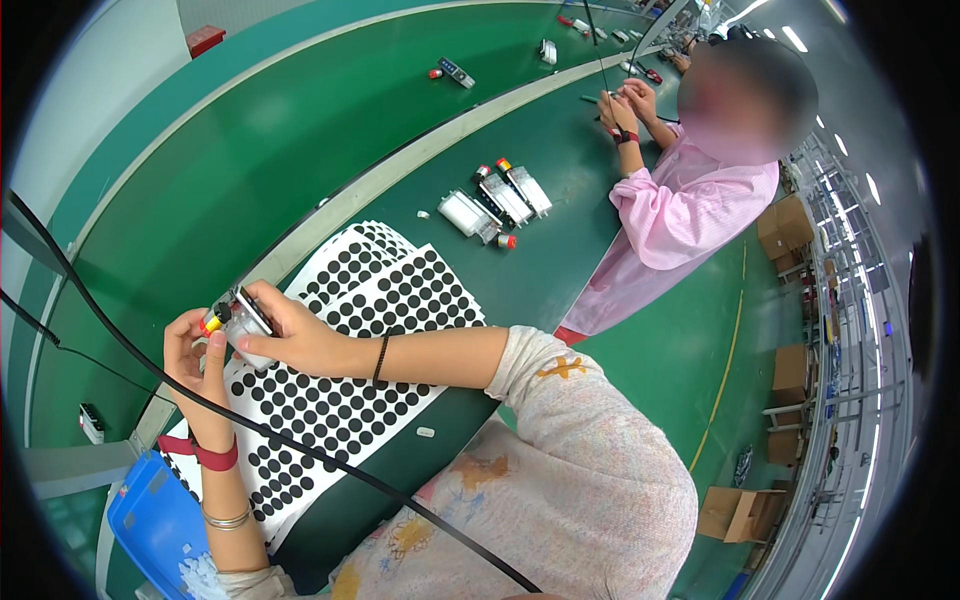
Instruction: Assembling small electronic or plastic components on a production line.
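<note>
Both my hands hold a small white-and-black device (pixel 243 330) with a red-and-yellow end, raised over sheets of black round stickers (pixel 330 420). My left hand (pixel 198 365) grips it near the coloured end, thumb up against it. My right hand (pixel 290 330) pinches its body from the other side, thumb along the lower edge. Part of the device is hidden behind my fingers. A red strap (pixel 218 456) circles my left wrist and a black band (pixel 382 357) my right.
Several similar devices (pixel 505 198) lie farther along the green bench. At lower left stands a blue bin (pixel 150 510) holding small white pieces. A black cable (pixel 330 462) crosses in front of me. A co-worker in pink (pixel 680 215) works at the far right; a conveyor (pixel 300 130) runs beyond the bench.
</note>
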The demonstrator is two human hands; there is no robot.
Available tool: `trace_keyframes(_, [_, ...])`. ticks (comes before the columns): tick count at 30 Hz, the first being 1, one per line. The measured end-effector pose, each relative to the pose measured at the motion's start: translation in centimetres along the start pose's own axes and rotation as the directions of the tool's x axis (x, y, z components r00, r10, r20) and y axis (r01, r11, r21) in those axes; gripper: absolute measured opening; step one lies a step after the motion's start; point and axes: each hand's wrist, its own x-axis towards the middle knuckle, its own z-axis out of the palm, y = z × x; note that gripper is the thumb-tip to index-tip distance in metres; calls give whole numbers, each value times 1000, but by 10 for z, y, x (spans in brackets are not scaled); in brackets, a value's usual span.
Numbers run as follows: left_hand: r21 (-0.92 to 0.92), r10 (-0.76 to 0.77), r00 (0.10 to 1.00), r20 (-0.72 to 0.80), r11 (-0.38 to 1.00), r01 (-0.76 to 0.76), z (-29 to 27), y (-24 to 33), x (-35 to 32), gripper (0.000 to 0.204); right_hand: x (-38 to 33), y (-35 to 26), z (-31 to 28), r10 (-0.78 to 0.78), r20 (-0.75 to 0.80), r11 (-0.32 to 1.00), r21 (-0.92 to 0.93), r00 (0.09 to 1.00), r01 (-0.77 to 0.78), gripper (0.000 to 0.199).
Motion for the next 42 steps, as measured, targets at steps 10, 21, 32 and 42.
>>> trace_keyframes(10, [-110, -64, 992, 113, 991, 77, -5, 1, -2, 22, 1, 9, 2, 10, -15, 995, 98, 1000, -9, 42])
trace_keyframes(21, [-148, -5, 995, 99, 989, 20, -3, 4, -1, 22, 0, 1, 1, -15, -71, 1000, -20, 997, 14, 40])
trace_keyframes(32, [-275, -234, 966, 107, 927, 255, -2, 0, -3, 32, -3, 0, 6, -31, -78, 987, -157, 996, 19, 36])
trace_keyframes(42, [-250, -150, 988, 37, 956, 155, 4, 2, -3, 25, -3, -7, 4, -46, -98, 991, -128, 994, 33, 35])
